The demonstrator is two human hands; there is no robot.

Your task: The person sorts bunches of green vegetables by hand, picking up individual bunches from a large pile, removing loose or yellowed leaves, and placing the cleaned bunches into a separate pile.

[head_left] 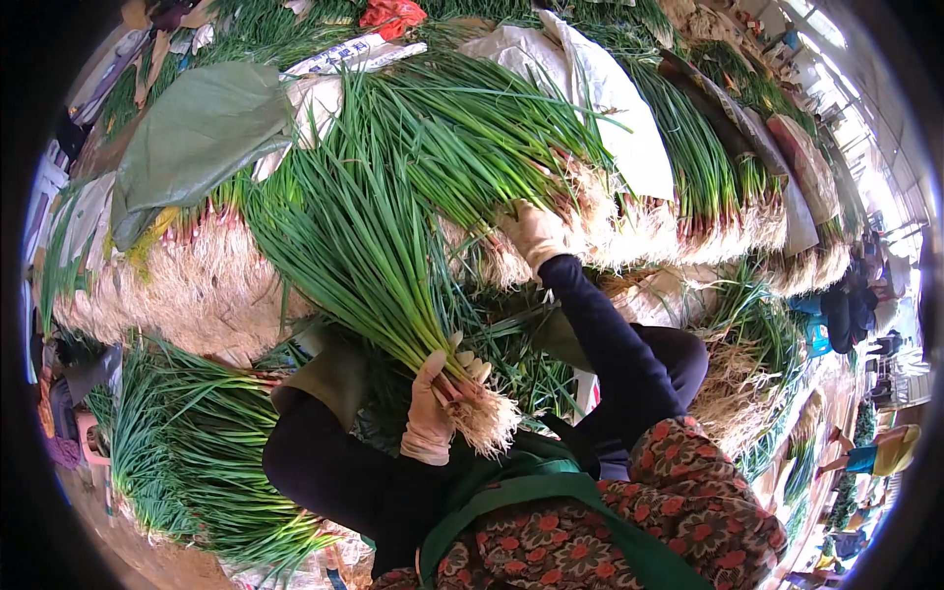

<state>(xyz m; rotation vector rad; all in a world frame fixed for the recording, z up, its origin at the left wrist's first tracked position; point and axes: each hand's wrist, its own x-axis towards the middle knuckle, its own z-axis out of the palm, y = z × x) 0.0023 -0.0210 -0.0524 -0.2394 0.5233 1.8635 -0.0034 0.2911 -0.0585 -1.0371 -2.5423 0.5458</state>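
My left hand [429,413], in a pale glove, is closed around the lower stems of a bunch of green onions [364,236]. The bunch's roots [485,418] hang out to the right of the palm, and its long leaves fan up and to the left. My right hand [534,233], also gloved, reaches forward to the heap of green onions [492,128]. Its fingers are bent around stems just above the roots; the fingertips are partly hidden among them.
A green sheet [202,133] and a white sack [624,108] lie over the heap. More green onions [216,442] are stacked at my left, and a rooty pile [737,383] stands at my right. A red bag [391,16] lies at the back. Another person [880,454] is at far right.
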